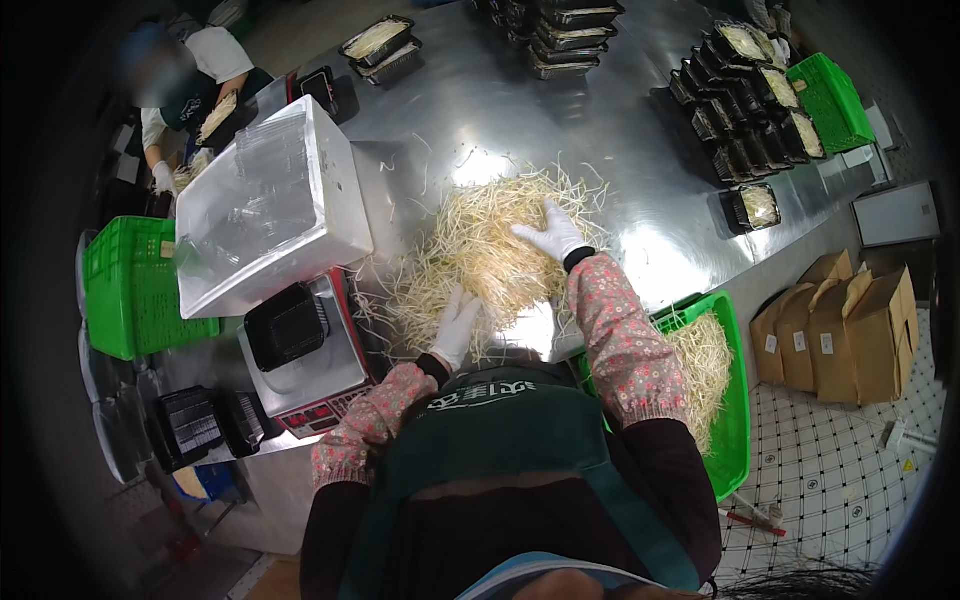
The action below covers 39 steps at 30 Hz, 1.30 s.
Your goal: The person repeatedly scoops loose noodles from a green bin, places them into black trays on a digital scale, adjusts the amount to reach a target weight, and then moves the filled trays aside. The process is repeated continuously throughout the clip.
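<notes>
A loose heap of bean sprouts (487,232) lies on the stainless-steel table (465,97) before me. My left hand (456,328), in a white glove, rests against the near left edge of the heap with its fingers pointing away from me. On the heap's right side, my gloved right hand (555,232) lies over the sprouts, thumb spread from the fingers. Neither hand is closed around anything I can make out. Left of the heap stands a digital scale (341,337) with a black plastic tray (286,326) on its pan.
A white foam box (341,180) holding clear plastic lids stands behind the scale. Stacked filled trays (574,37) sit at the back, more (750,112) at the right. A green crate of sprouts (739,420) is by my right elbow. A co-worker (217,60) works at far left.
</notes>
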Each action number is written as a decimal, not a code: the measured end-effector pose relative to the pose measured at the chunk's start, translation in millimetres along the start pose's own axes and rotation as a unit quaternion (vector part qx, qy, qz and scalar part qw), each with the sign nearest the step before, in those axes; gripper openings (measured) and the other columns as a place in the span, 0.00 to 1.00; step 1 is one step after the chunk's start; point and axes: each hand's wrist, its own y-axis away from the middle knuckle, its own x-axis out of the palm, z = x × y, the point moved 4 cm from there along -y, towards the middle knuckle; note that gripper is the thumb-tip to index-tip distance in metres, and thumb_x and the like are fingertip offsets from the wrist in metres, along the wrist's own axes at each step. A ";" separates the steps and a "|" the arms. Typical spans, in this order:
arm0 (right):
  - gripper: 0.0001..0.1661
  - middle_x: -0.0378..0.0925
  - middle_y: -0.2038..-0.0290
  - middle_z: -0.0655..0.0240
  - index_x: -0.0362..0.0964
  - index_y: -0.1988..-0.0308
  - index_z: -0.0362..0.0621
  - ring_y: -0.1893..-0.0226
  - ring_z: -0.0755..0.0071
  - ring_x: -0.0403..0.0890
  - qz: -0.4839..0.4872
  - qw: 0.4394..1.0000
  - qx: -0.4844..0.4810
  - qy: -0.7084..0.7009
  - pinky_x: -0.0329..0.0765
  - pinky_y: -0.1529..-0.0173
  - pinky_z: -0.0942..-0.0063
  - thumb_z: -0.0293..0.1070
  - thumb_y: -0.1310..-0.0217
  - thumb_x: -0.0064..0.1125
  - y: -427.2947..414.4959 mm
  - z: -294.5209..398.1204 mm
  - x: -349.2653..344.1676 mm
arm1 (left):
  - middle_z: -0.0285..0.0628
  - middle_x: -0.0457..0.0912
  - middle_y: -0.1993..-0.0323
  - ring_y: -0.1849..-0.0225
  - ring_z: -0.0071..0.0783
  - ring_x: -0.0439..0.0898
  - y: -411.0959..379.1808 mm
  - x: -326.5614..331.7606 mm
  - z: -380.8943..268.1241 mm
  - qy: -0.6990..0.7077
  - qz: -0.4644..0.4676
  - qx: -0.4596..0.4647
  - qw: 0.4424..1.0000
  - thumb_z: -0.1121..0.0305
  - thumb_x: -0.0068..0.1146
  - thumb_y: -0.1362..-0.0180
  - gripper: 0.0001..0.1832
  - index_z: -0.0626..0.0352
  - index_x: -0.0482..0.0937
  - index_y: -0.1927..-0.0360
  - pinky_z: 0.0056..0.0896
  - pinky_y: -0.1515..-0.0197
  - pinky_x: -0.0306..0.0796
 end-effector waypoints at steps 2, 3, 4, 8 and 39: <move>0.77 0.64 0.36 0.38 0.49 0.31 0.28 0.35 0.42 0.68 0.087 0.996 -0.012 0.022 0.65 0.31 0.58 0.80 0.61 0.64 25.7 32.7 16.8 | 0.42 0.72 0.43 0.42 0.34 0.72 -6.2 0.4 25.8 0.142 0.036 -0.090 0.985 0.62 0.49 0.30 0.25 0.59 0.62 0.33 0.35 0.39 0.65; 0.79 0.66 0.38 0.37 0.48 0.31 0.28 0.37 0.41 0.70 0.101 0.991 -0.044 0.069 0.66 0.31 0.58 0.81 0.64 0.64 44.8 51.3 17.9 | 0.39 0.73 0.47 0.46 0.31 0.74 -10.5 0.0 39.6 0.190 0.076 -0.098 0.974 0.58 0.46 0.29 0.22 0.57 0.65 0.37 0.35 0.42 0.67; 0.80 0.65 0.38 0.36 0.47 0.30 0.28 0.36 0.41 0.69 0.123 0.984 -0.053 0.113 0.65 0.31 0.59 0.81 0.65 0.66 65.5 68.2 14.2 | 0.39 0.74 0.47 0.47 0.30 0.74 -10.3 10.7 35.3 0.180 0.052 -0.119 0.975 0.57 0.46 0.29 0.21 0.56 0.66 0.38 0.35 0.43 0.68; 0.87 0.54 0.32 0.38 0.39 0.29 0.30 0.30 0.39 0.57 0.101 0.976 -0.094 0.169 0.56 0.29 0.46 0.71 0.77 0.76 110.4 81.0 35.8 | 0.39 0.76 0.56 0.56 0.33 0.78 25.9 42.0 -33.9 0.330 0.025 -0.177 0.927 0.62 0.47 0.31 0.14 0.58 0.71 0.49 0.33 0.51 0.73; 0.62 0.73 0.43 0.44 0.52 0.30 0.41 0.46 0.46 0.78 0.027 0.985 -0.120 0.124 0.75 0.41 0.62 0.39 0.64 0.75 97.0 178.3 -8.4 | 0.38 0.80 0.61 0.65 0.26 0.80 97.4 -302.9 -123.9 0.292 -0.455 0.227 0.810 0.71 0.61 0.40 0.11 0.58 0.73 0.56 0.29 0.65 0.77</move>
